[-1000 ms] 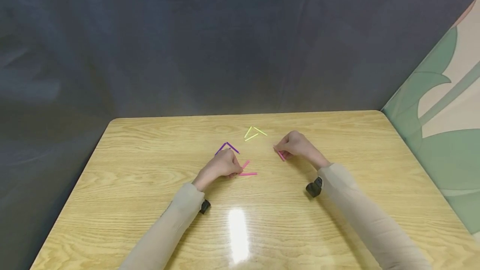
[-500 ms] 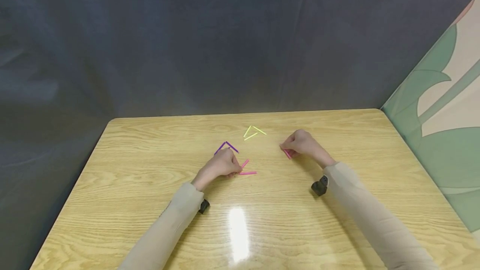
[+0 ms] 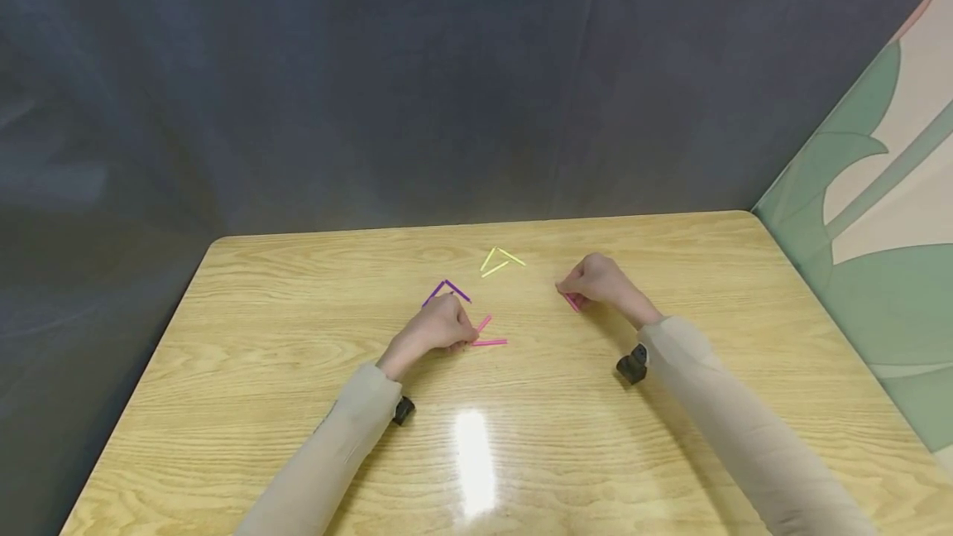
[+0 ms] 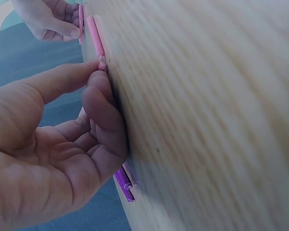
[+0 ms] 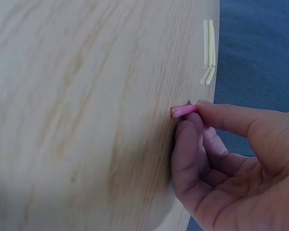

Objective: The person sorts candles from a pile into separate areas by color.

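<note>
Head view, with close detail from both wrist views. Just changed: over the last second, a slight rightward shift of the right hand [image 3: 599,281] with its held pink stick [image 3: 572,303], away from the yellow sticks [image 3: 495,270], now well to the left of those fingertips and slightly beyond. At the left hand [image 3: 435,323], no evident change. Meaning, by judgement: pink group in two parts, with the held stick well apart from the rest. In the right fingertips: a pinch on one end of that stick, with the free end toward the person. In the left fingertips: a pinch at the meeting ends of two pink sticks [image 3: 490,342], spread rightward from there; impossible to tell whether on one or both. Just beyond the left knuckles, partly hidden: purple sticks [image 3: 458,291]. Edges and room: far table edge [image 3: 633,218] beyond both hands; ample wood between the two sets of fingertips, rightward and nearer the person; tightest space beside the purple sticks.
</note>
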A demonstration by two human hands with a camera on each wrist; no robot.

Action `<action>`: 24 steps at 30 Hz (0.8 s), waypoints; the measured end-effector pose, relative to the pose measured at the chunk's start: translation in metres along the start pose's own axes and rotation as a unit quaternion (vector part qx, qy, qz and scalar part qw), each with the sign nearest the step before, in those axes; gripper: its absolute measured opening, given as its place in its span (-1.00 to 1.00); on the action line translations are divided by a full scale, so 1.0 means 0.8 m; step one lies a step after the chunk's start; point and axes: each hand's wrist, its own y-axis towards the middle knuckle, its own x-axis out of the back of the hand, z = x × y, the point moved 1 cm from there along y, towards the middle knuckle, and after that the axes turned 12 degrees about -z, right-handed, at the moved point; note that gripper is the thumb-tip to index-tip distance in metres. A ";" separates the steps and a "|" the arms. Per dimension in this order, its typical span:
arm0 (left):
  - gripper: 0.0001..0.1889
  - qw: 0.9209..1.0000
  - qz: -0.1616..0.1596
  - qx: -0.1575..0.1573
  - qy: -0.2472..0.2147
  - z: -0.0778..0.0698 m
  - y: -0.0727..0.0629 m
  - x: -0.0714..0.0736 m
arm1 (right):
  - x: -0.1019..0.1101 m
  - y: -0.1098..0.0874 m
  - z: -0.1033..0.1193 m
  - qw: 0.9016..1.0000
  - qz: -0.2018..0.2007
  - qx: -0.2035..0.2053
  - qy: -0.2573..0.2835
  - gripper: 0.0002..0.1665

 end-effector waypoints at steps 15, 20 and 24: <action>-0.76 0.999 -0.009 -0.030 0.013 0.000 0.003 0.001 | -0.003 0.002 0.000 1.000 0.002 -0.003 -0.001 -0.62; -0.76 1.000 -0.006 -0.026 0.008 -0.002 0.003 0.002 | -0.002 0.002 0.001 1.000 -0.001 -0.012 -0.004 -0.64; -0.77 1.000 -0.005 -0.021 0.006 -0.002 0.003 0.003 | -0.003 0.001 0.001 1.000 -0.004 -0.012 -0.005 -0.66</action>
